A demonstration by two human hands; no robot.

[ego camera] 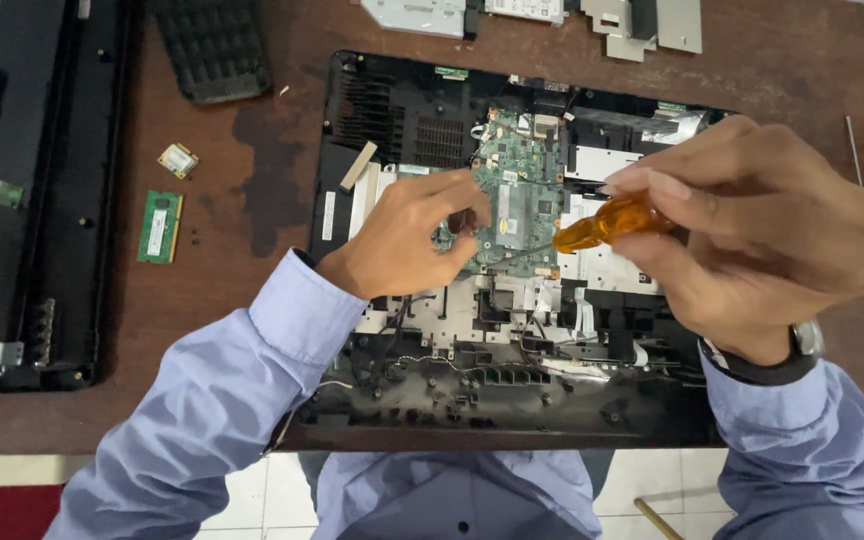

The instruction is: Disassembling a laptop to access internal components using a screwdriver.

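Right hand (752,235) clenched round orange screwdriver (607,222); shaft slanting down-left, tip at lower edge of green board (517,170) mid-chassis. Left hand (407,245) nearer tip, fingers pinched just beside it; contents hidden.

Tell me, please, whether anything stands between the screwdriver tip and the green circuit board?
Nothing visible does. The right hand holds the orange-handled screwdriver with its shaft angled down onto the green circuit board, while the left hand rests on the board just beside the tip, not across its path.
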